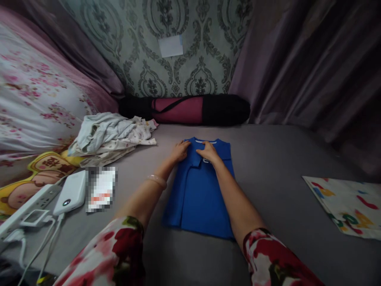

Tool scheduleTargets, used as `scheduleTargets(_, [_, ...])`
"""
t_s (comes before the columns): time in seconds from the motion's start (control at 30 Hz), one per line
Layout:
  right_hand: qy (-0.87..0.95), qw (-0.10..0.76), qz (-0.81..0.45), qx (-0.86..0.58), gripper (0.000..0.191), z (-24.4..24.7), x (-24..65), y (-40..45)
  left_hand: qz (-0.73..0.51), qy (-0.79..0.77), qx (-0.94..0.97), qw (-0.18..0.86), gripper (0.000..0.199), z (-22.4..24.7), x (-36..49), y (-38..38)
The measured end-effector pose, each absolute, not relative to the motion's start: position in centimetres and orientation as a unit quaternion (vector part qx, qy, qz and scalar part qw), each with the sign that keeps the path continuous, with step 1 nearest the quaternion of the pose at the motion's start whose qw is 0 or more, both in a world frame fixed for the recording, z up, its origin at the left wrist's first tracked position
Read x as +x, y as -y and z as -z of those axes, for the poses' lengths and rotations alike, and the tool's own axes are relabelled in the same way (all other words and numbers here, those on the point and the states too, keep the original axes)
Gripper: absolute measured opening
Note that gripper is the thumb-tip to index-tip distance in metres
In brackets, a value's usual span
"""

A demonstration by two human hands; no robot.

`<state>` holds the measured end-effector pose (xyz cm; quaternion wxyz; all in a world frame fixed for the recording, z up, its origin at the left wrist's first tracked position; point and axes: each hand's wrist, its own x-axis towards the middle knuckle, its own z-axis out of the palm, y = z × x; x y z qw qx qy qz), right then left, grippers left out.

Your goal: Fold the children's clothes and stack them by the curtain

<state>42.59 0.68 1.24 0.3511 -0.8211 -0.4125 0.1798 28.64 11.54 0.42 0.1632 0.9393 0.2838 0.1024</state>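
Note:
A blue T-shirt (pixel 205 202) lies on the grey bedsheet in front of me, its collar pointing away. Its left side is folded inward, and that sleeve rests across the front. My left hand (pixel 180 151) presses on the folded left shoulder, fingers stretched over the cloth. Near the collar, my right hand (pixel 208 152) lies on the chest with its thumb apart from the fingers. It partly covers a white print under the wrist. The right side of the shirt also has a straight edge.
Crumpled light clothes (pixel 110 133) are heaped at left, near a white power bank (pixel 71 192), a power strip (pixel 35 204) with cables and a blurred packet (pixel 102 189). A long black and maroon bag (pixel 181 110) lies along the wall. Patterned white cloth (pixel 348 204) is at right.

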Motion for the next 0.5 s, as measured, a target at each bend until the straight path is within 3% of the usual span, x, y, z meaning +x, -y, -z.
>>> scheduleTargets(0.27, [0.483, 0.297, -0.188, -0.802, 0.076, -2.4, 41.6, 0.2, -0.035, -0.319, 0.938, 0.127, 0.051, -0.1, 28.7, -11.9])
scheduleTargets(0.5, [0.579, 0.286, -0.148, -0.749, 0.076, -4.3, 40.1, 1.0, -0.006, -0.321, 0.941, 0.107, 0.053, -1.2, 29.6, -12.5])
